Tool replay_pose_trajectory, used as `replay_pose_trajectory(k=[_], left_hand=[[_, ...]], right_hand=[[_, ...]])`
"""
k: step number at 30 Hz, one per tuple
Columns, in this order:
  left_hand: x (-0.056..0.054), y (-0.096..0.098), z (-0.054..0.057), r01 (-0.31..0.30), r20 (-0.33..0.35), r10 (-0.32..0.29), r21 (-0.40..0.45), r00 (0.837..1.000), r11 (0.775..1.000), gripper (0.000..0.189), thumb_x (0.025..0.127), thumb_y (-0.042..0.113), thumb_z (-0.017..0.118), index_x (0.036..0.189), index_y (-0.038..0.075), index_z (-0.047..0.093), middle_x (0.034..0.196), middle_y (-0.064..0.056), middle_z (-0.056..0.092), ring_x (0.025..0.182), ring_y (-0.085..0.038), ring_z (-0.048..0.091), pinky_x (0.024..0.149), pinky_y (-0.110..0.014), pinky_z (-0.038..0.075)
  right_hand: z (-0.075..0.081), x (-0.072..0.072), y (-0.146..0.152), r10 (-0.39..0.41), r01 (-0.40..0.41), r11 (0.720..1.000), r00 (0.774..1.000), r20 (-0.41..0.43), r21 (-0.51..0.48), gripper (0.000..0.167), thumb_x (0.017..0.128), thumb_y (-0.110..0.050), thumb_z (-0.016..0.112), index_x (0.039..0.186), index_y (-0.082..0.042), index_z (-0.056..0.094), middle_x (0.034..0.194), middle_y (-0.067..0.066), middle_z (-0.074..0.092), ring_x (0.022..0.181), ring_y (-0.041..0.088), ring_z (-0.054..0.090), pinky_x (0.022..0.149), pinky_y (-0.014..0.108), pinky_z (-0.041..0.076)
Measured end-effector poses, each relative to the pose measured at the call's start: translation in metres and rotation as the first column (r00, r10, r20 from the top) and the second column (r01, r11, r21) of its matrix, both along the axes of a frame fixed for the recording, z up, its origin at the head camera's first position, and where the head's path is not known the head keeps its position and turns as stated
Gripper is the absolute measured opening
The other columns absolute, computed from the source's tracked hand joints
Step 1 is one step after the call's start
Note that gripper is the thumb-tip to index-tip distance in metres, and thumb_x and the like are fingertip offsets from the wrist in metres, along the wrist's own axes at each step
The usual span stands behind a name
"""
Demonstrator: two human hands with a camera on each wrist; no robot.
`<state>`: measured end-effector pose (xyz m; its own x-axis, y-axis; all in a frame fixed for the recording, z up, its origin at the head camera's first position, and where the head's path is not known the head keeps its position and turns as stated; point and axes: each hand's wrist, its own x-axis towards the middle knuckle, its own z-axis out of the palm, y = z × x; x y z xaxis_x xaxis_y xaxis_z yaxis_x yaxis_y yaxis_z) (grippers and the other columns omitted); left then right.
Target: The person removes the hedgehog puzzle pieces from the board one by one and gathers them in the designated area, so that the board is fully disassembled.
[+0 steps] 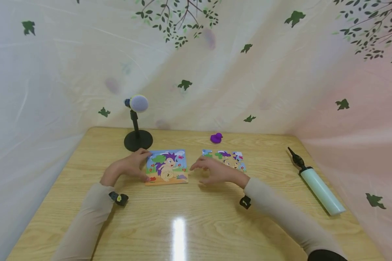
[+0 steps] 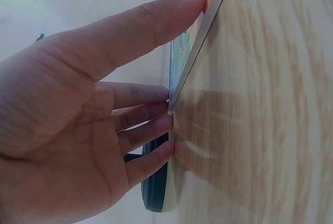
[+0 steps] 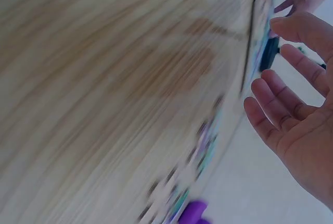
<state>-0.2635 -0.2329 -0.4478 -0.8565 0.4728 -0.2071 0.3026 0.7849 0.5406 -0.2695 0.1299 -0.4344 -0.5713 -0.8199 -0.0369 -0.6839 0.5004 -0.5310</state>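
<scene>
A puzzle board [image 1: 166, 166] with a purple-haired hedgehog picture lies flat on the table. My left hand [image 1: 134, 166] is at its left edge. In the left wrist view the thumb [image 2: 190, 0] rests on the board's near corner, while the other fingers, nearly straight, reach toward its far side. Between the board and several loose puzzle pieces [image 1: 240, 156] hovers my right hand [image 1: 213, 170], fingers loosely bent and holding nothing. It partly hides the pieces in the head view. The right wrist view is blurred, but shows this palm and its spread fingers.
Behind the board, a black stand [image 1: 138, 140] carries a round pale head. A purple rubber duck [image 1: 216, 138] sits beyond the pieces. At the right lies a pale green hand pump [image 1: 321, 190] with a black nozzle. Printed fabric hangs around the wooden table [image 1: 143, 224].
</scene>
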Motion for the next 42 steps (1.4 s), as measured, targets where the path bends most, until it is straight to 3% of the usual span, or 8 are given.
replay_pose_trajectory(k=[3,10,15,20,29,42], left_hand=[[0.000,0.000,0.000,0.009,-0.013,-0.009,-0.002,1.000,1.000,0.106,0.078,0.035,0.088,0.154,-0.010,0.031,0.150,-0.028,0.032,0.141,-0.047,0.034,0.120,-0.064,0.028],[0.000,0.003,0.002,0.028,-0.023,-0.029,-0.004,0.999,1.000,0.106,0.078,0.037,0.088,0.153,-0.011,0.032,0.148,-0.028,0.034,0.140,-0.047,0.035,0.120,-0.063,0.030],[-0.001,0.003,0.003,0.050,-0.040,-0.049,0.007,0.998,0.999,0.107,0.076,0.034,0.089,0.152,-0.014,0.031,0.147,-0.030,0.034,0.139,-0.047,0.035,0.119,-0.063,0.031],[0.000,0.002,0.004,0.038,-0.024,-0.037,0.011,0.999,0.999,0.107,0.077,0.035,0.089,0.153,-0.013,0.030,0.148,-0.029,0.034,0.140,-0.047,0.034,0.120,-0.063,0.030],[0.004,0.000,0.008,0.033,-0.007,-0.033,0.020,0.999,0.999,0.107,0.077,0.034,0.089,0.153,-0.013,0.030,0.148,-0.029,0.032,0.141,-0.047,0.033,0.120,-0.064,0.029],[0.003,0.000,0.007,0.033,-0.006,-0.033,0.025,0.999,0.999,0.107,0.076,0.032,0.089,0.153,-0.013,0.029,0.149,-0.031,0.031,0.142,-0.049,0.032,0.120,-0.064,0.028]], right_hand=[[0.000,-0.002,-0.024,0.020,-0.020,1.000,1.000,0.006,-0.012,0.045,0.089,-0.010,0.075,0.133,-0.008,0.064,0.127,0.013,0.061,0.115,0.029,0.058,0.095,0.044,0.056],[-0.005,-0.007,-0.065,0.083,-0.083,0.997,0.995,-0.051,-0.005,0.044,0.088,-0.013,0.077,0.130,-0.008,0.066,0.118,0.012,0.062,0.098,0.026,0.056,0.080,0.028,0.050],[-0.004,-0.007,-0.081,0.078,-0.078,0.997,0.997,0.003,0.019,0.045,0.089,-0.014,0.077,0.132,-0.010,0.066,0.126,0.009,0.063,0.111,0.023,0.058,0.091,0.029,0.051],[-0.005,-0.009,-0.092,0.110,-0.109,0.994,0.994,-0.014,0.028,0.044,0.089,-0.013,0.076,0.132,-0.007,0.066,0.129,0.007,0.067,0.120,0.022,0.058,0.105,0.033,0.049],[-0.004,-0.008,-0.104,0.138,-0.137,0.990,0.989,-0.043,0.031,0.044,0.086,-0.007,0.077,0.129,-0.005,0.069,0.124,0.009,0.070,0.112,0.023,0.061,0.098,0.031,0.050],[-0.002,-0.007,-0.114,0.105,-0.107,0.987,0.994,0.027,0.121,0.046,0.088,-0.004,0.073,0.134,-0.008,0.067,0.119,0.008,0.065,0.107,0.017,0.056,0.090,0.022,0.048]])
